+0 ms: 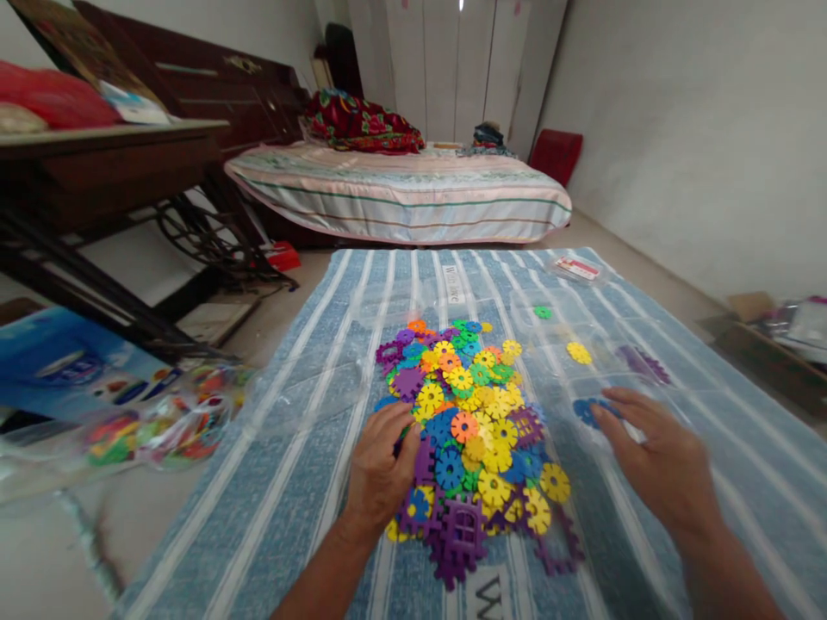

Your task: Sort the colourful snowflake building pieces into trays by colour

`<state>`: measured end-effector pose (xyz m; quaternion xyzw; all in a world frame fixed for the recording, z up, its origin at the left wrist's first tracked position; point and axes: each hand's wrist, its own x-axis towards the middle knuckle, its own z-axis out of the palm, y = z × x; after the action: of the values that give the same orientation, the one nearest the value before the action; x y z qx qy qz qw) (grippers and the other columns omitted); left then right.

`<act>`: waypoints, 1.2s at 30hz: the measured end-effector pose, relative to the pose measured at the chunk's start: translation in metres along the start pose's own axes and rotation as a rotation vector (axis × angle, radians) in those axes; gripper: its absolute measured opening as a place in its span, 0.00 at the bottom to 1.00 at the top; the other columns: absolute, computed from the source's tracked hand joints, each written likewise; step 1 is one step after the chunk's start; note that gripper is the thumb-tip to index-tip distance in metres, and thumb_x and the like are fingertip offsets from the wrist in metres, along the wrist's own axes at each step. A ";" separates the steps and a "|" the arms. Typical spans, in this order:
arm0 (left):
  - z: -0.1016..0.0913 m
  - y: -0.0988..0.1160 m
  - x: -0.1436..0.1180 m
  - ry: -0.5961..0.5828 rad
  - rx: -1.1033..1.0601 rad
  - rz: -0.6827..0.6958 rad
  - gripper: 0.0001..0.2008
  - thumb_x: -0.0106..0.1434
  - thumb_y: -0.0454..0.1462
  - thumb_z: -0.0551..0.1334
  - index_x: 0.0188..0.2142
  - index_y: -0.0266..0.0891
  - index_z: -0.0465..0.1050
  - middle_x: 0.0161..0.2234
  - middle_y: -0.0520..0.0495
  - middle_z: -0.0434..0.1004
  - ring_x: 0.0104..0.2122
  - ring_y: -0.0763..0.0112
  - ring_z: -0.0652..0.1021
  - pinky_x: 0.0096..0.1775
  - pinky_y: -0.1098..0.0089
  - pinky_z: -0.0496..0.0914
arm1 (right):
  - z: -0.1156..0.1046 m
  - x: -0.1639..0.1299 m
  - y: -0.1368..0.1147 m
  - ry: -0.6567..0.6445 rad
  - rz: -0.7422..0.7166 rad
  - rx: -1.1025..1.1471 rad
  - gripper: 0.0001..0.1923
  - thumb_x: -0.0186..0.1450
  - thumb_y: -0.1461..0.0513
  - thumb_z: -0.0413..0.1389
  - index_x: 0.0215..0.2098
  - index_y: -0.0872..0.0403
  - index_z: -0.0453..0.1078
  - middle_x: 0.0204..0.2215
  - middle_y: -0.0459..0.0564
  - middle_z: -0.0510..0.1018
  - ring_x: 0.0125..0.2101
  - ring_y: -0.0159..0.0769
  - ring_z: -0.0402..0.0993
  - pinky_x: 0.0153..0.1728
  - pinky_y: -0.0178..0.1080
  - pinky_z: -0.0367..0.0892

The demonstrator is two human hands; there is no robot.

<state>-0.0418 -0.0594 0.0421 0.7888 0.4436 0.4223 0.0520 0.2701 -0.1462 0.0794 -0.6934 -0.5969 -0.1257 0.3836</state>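
On striped mat [310,362]: left hand [381,469] fingers curled into snowflake-disc pile [469,422]; right hand [665,469] fingers spread over blue disc [587,410]. Light, stiff plastic, probably slippery; pinch rims.

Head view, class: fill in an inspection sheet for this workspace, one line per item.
Surface: blue striped mat on the floor.
Job's things: pile of toy discs; single blue disc, yellow disc, green disc lie apart.
Clutter: bag of toys, clear packet.
Grippers: left hand rests on the pile's edge; right hand touches the blue disc.
Cables: nothing seen.
Surroundings: bed, table, cupboard doors.
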 end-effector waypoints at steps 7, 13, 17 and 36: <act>-0.002 0.000 0.002 -0.009 0.012 -0.028 0.06 0.62 0.36 0.57 0.34 0.39 0.73 0.40 0.44 0.79 0.43 0.64 0.77 0.49 0.60 0.72 | -0.010 0.000 0.026 0.006 0.075 -0.239 0.24 0.65 0.49 0.45 0.30 0.55 0.75 0.32 0.54 0.80 0.33 0.41 0.77 0.40 0.43 0.70; -0.003 -0.002 0.004 -0.021 0.021 -0.045 0.07 0.62 0.37 0.57 0.34 0.39 0.73 0.39 0.44 0.79 0.43 0.64 0.77 0.48 0.60 0.72 | -0.012 -0.001 0.028 0.001 0.155 -0.239 0.24 0.64 0.47 0.45 0.30 0.54 0.75 0.32 0.53 0.80 0.33 0.42 0.77 0.38 0.42 0.70; -0.002 -0.006 0.004 -0.018 0.037 -0.059 0.07 0.62 0.37 0.57 0.34 0.40 0.73 0.39 0.45 0.79 0.42 0.64 0.77 0.47 0.61 0.72 | -0.009 -0.003 0.028 -0.026 0.168 -0.196 0.25 0.63 0.45 0.45 0.29 0.53 0.74 0.31 0.52 0.80 0.34 0.42 0.77 0.38 0.43 0.70; -0.005 -0.025 0.005 -0.052 0.131 -0.218 0.11 0.61 0.42 0.56 0.33 0.40 0.74 0.39 0.44 0.79 0.41 0.62 0.78 0.47 0.60 0.72 | -0.002 -0.003 0.019 0.013 0.057 -0.167 0.19 0.64 0.50 0.48 0.29 0.54 0.73 0.30 0.53 0.79 0.31 0.41 0.76 0.37 0.42 0.69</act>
<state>-0.0606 -0.0419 0.0368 0.7483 0.5518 0.3637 0.0577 0.2878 -0.1493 0.0711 -0.7387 -0.5619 -0.1686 0.3319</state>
